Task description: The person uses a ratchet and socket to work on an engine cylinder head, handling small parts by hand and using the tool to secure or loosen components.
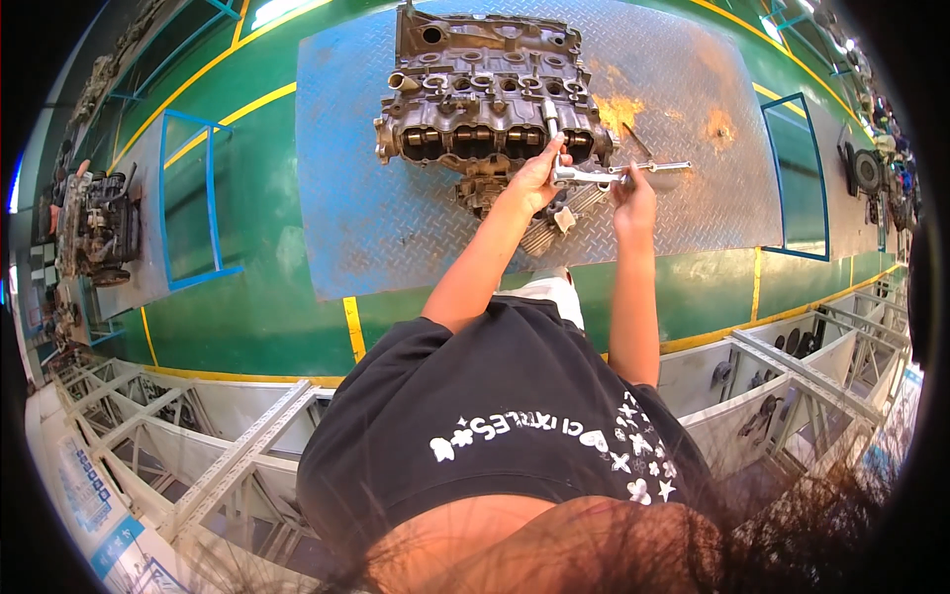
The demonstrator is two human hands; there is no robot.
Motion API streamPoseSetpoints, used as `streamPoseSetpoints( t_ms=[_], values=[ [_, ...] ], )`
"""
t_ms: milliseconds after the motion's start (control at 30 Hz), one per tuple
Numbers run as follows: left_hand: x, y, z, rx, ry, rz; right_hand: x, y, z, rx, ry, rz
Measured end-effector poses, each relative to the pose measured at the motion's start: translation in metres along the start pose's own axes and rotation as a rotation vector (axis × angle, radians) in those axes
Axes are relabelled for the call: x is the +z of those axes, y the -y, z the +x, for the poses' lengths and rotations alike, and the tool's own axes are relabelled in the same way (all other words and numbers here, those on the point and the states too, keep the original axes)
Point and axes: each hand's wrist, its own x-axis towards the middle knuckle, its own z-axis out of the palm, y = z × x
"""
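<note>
A greasy metal engine (485,99) with open ports and round bores rests on the metal-topped table. My left hand (537,178) is closed around the head end of a silver ratchet wrench (591,176). From that end a bright socket extension (551,117) reaches up to the engine's near right part. My right hand (635,203) has its fingers closed on the end of the ratchet's handle. Just beyond the right fingers lies a thin silver bar (673,166), and a dark thin rod (638,141) is beside it.
The diamond-plate tabletop (366,228) is blue at left, with rusty orange stains (618,111) at right. Ribbed metal parts (542,236) sit near its front edge. Blue frames (213,208) stand on the green floor at both sides. White metal racks (247,436) run behind me.
</note>
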Motion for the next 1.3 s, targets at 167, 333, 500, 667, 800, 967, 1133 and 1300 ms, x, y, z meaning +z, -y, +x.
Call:
streamPoseSetpoints(
  t_ms=[167,333,500,667,800,967,1133,1300],
  values=[
    [0.003,0.003,-0.003,0.065,-0.073,0.052,-0.027,-0.004,0.008,0.246,0.034,0.403],
    [-0.017,0.003,0.002,0.088,-0.062,0.096,0.103,0.049,-0.107,-0.582,0.393,-0.354],
    [0.03,0.005,-0.026,0.174,0.274,-0.149,0.126,0.029,-0.121,-0.927,0.427,-0.76],
    [-0.005,-0.014,0.009,0.014,-0.054,-0.253,0.047,0.049,-0.037,-0.485,0.152,-0.166],
    [0.007,0.012,0.01,0.136,-0.111,-0.057,-0.05,-0.008,0.015,0.237,-0.059,0.217],
    [-0.005,0.005,0.005,0.083,-0.024,-0.112,0.061,0.038,-0.054,-0.564,0.14,-0.017],
    [0.005,0.005,0.001,0.102,0.015,-0.068,0.131,0.059,-0.117,-0.797,0.626,-0.554],
    [-0.009,-0.001,0.004,0.009,0.067,-0.31,0.072,0.076,-0.065,-0.4,0.295,-0.182]
  ],
)
